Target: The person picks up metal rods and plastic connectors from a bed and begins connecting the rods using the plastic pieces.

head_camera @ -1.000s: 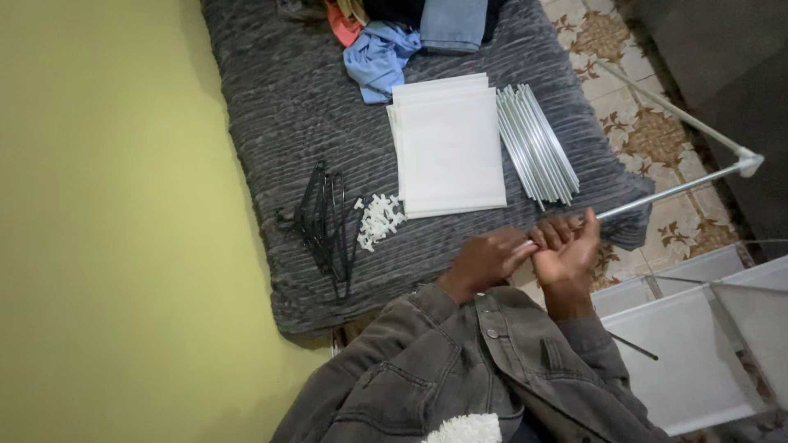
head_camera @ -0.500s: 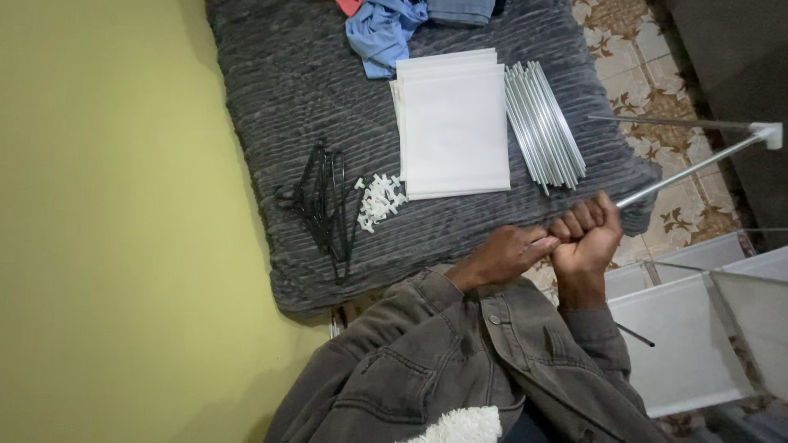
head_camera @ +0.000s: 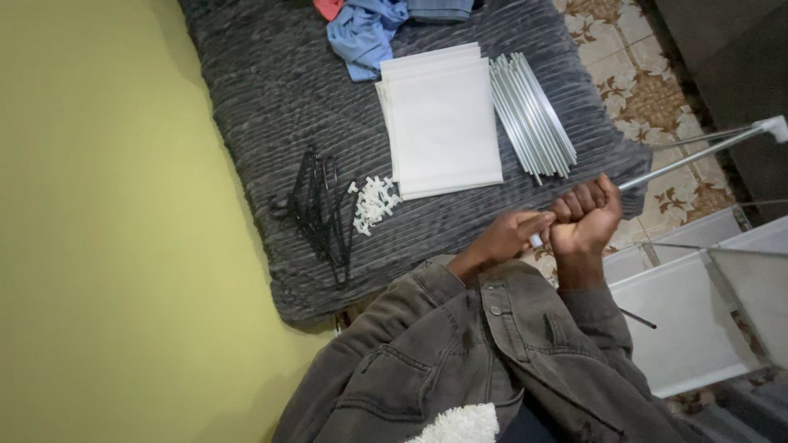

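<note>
Head view — hands [head_camera: 558, 230] gripping rod [head_camera: 698, 156]

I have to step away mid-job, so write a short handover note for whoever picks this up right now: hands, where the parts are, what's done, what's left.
Right hand: fisted around a metal rod that runs off to a white corner connector.
Left hand: fingertips at the rod's near end, at a small white piece.
Parts on the grey mat: bundle of metal rods, stack of white panels, pile of white connectors, black hangers. Blue cloth at the far edge.
Done: a partly built frame with white panels stands at the right.
Left: most rods, panels and connectors remain unused, judging by the piles.
</note>
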